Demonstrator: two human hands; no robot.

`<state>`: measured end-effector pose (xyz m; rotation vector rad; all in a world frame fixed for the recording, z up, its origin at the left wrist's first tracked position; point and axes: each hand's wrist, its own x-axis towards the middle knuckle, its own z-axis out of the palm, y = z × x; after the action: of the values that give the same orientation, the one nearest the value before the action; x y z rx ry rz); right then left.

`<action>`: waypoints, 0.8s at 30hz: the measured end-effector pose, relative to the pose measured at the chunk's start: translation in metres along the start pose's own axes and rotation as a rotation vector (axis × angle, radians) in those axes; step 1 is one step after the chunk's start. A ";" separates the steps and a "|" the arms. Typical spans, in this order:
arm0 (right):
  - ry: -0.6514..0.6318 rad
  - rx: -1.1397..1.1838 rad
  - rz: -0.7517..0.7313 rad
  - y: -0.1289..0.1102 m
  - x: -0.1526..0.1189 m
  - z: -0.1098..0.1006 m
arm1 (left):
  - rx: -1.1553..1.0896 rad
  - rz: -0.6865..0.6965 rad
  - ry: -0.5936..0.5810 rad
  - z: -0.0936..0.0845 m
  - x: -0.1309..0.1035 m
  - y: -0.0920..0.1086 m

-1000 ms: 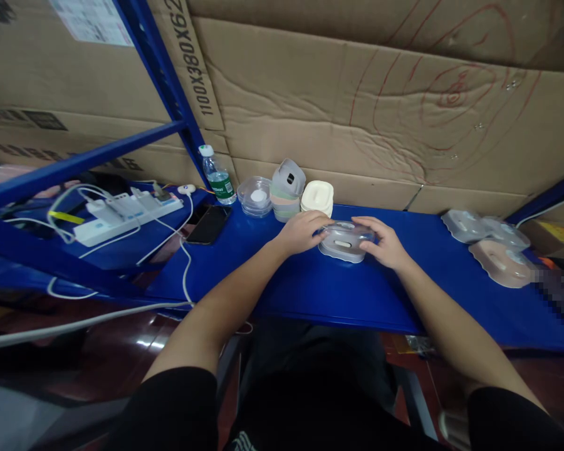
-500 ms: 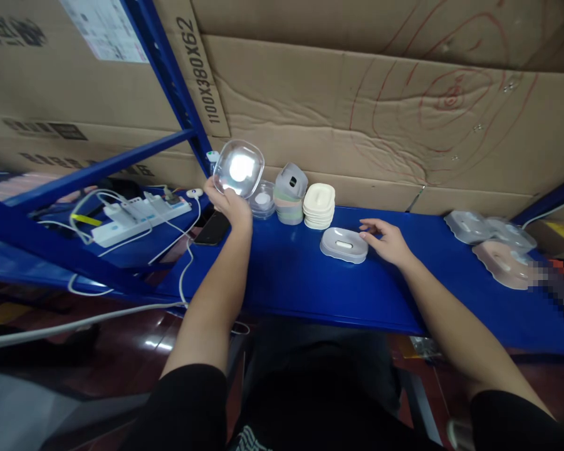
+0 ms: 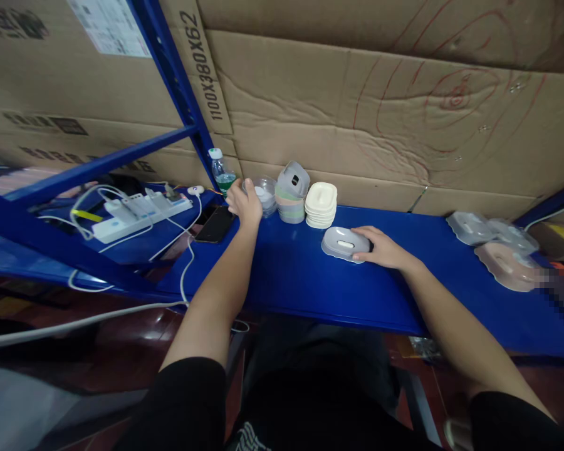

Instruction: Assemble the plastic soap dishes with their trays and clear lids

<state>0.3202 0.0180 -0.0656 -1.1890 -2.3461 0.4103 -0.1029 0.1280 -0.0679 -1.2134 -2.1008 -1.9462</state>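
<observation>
My left hand (image 3: 244, 199) is at the left side of a stack of clear plastic containers (image 3: 266, 195). Its thumb and fingers are spread apart at the rim, and part of the stack is hidden behind them. My right hand (image 3: 380, 247) grips the right end of a grey oval dish (image 3: 341, 243) with a slot in the middle, which sits on the blue table. A shiny clear cover with a wavy edge seems to enclose this dish. Between the hands stand a pile of cream lids (image 3: 321, 203) and a stack of pastel cups (image 3: 291, 208), topped by a tilted grey slotted piece (image 3: 293, 178).
A water bottle (image 3: 222, 172) and a black phone (image 3: 215, 223) lie beyond and beside my left hand. Further left is a white power strip (image 3: 141, 216) with cables. Several covered dishes (image 3: 505, 264) sit at the right. Cardboard (image 3: 305, 144) walls the back; a blue post (image 3: 173, 75) rises left.
My left hand has lowered the raised clear container onto the clear stack, and its fingers have loosened. My right hand has closed around the end of the grey oval dish.
</observation>
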 end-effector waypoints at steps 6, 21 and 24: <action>-0.057 -0.011 -0.039 0.003 0.001 0.001 | -0.135 0.361 0.043 -0.029 -0.023 0.040; 0.137 0.142 -0.225 -0.013 0.001 -0.001 | -0.144 1.132 -1.143 -0.033 -0.128 0.091; 0.151 0.183 -0.223 -0.015 0.003 0.001 | -0.172 1.098 -1.139 -0.034 -0.124 0.087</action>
<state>0.3080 0.0118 -0.0589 -0.8339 -2.2263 0.4313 0.0152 0.0287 -0.0515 -3.0211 -0.7821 -0.9210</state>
